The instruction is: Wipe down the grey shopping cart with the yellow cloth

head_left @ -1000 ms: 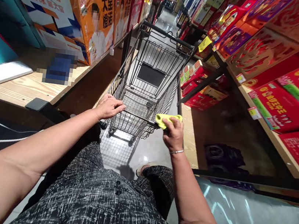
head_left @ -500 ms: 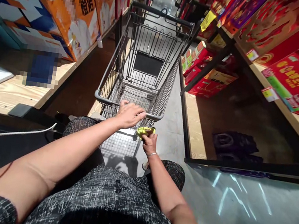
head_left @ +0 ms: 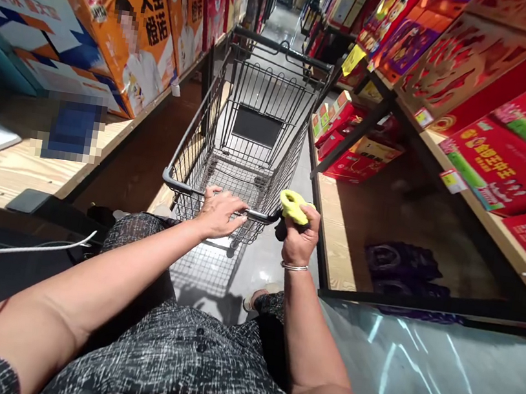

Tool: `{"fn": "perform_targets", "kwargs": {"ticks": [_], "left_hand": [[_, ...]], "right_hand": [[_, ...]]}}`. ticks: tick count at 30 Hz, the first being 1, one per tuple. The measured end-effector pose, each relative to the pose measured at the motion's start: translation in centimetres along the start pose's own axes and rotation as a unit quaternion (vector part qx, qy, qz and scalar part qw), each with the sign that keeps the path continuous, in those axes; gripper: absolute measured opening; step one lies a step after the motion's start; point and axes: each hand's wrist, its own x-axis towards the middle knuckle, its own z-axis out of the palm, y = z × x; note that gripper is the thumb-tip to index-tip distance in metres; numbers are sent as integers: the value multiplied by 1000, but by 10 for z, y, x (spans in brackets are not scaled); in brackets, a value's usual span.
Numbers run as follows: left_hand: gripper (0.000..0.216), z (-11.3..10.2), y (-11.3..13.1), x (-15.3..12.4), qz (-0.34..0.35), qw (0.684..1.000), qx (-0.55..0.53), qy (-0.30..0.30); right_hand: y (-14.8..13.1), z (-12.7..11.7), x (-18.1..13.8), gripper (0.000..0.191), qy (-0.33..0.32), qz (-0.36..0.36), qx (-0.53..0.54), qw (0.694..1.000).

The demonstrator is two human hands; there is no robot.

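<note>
An empty black wire shopping cart (head_left: 258, 128) stands straight in front of me. Its grey handle bar (head_left: 190, 188) crosses near my body. My left hand (head_left: 222, 213) lies over the middle of that bar, fingers curled on it. At the bar's right end, my right hand (head_left: 300, 238) is closed around a bunched yellow-green cloth (head_left: 295, 207). Something dark shows beneath the cloth, and I cannot make out what it is.
Wooden shelves run along both sides of the aisle. Orange cartons (head_left: 119, 33) line the left shelf (head_left: 76, 164); red boxes (head_left: 497, 165) fill the right one. Purple packages (head_left: 400, 262) lie low on the right. A white cable (head_left: 21, 248) hangs at the left.
My right hand has come up and right with the cloth, from below the handle bar to beside its right end. My left hand stays on the bar. The view has tilted up slightly.
</note>
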Motion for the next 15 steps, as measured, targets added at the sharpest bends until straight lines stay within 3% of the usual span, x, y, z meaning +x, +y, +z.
{"fn": "perform_targets", "kwargs": {"ticks": [3,7,12,15], "left_hand": [[24,-1,-1,-5,5,1000,-4,0],[28,-4,0,-14,17,1000,-17,-11],[28,-8,8,-25,16,999,-35,-19],[28,-8,10,-30,23,999,-43,-20]], "right_hand": [[-32,7,6,22,-80,-52,-45,994],[-30,21,47,21,-164,-13,-181,970],[-22,49,140,34,-230,25,-412,881],[-25,61,165,35,-273,21,-508,817]]}}
